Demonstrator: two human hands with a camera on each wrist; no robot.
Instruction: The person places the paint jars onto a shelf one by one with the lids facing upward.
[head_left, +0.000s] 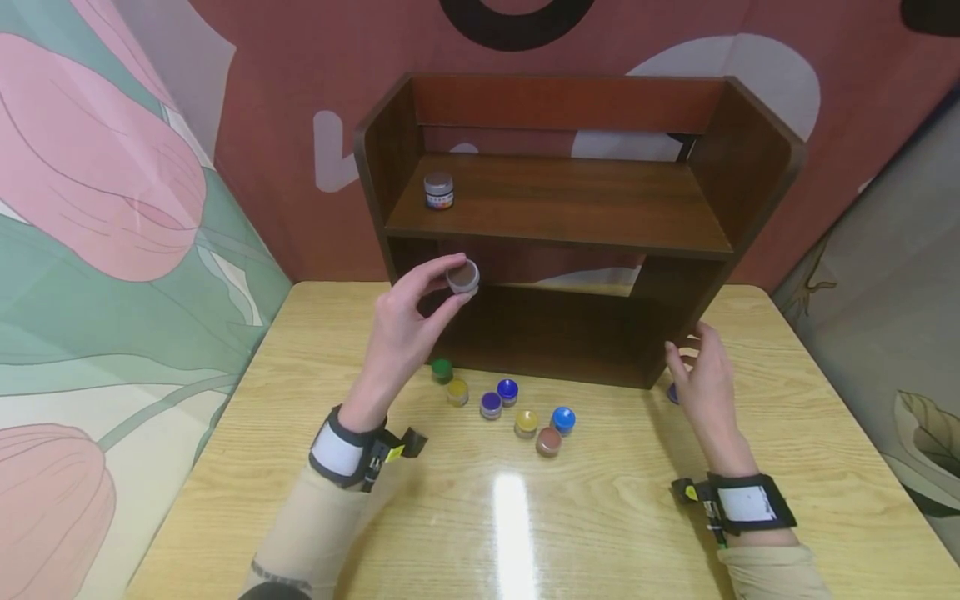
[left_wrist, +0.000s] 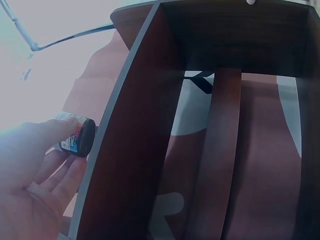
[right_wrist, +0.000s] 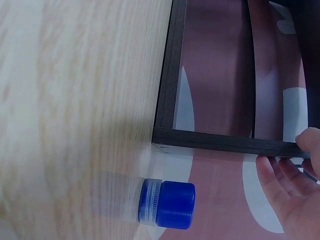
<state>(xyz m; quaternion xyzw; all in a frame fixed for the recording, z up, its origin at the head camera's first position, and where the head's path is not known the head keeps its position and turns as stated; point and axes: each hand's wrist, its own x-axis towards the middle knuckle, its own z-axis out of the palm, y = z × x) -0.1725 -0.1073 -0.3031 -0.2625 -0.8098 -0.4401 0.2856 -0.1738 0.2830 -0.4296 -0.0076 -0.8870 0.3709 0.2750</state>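
My left hand (head_left: 408, 321) pinches a small paint jar (head_left: 463, 277) between thumb and fingers, in front of the shelf unit's left part. In the left wrist view that jar (left_wrist: 77, 135) shows a colourful label and a dark end. The brown wooden shelf unit (head_left: 555, 200) has two levels. My right hand (head_left: 703, 375) holds the front edge of its right side panel; in the right wrist view the thumb lies on one face and the fingers (right_wrist: 272, 182) on the other. A blue paint jar (right_wrist: 172, 204) stands beside that panel, mostly hidden by the hand in the head view.
One paint jar (head_left: 438, 192) stands on the upper level, at the left. Several small jars sit on the table (head_left: 600, 517) before the unit, among them a green jar (head_left: 442, 371), a brown jar (head_left: 549, 442) and a light-blue jar (head_left: 563, 420). Patterned fabric hangs behind.
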